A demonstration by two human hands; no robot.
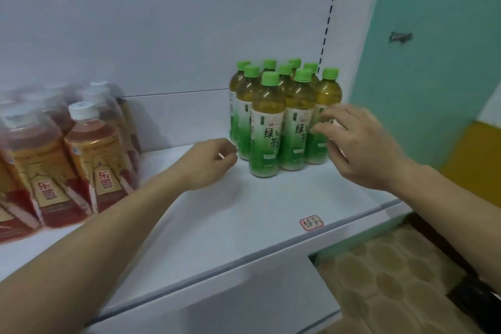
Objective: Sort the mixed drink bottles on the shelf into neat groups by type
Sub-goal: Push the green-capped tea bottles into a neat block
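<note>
Several green-capped green tea bottles (267, 127) stand upright in a tight cluster at the right of the white shelf (217, 219). At the far left stands a group of several white-capped bottles with red and gold labels (89, 160). My left hand (208, 163) hovers over the shelf just left of the green tea cluster, fingers curled in and holding nothing. My right hand (360, 144) is at the cluster's right side, fingers spread, fingertips at the label of the rightmost green tea bottle (324, 116) without gripping it.
A small red-edged sticker (311, 222) lies on the shelf near its front edge. The shelf's white back panel and a slotted upright (329, 13) rise behind. To the right are a teal wall (433, 35) and patterned floor (385, 279) below.
</note>
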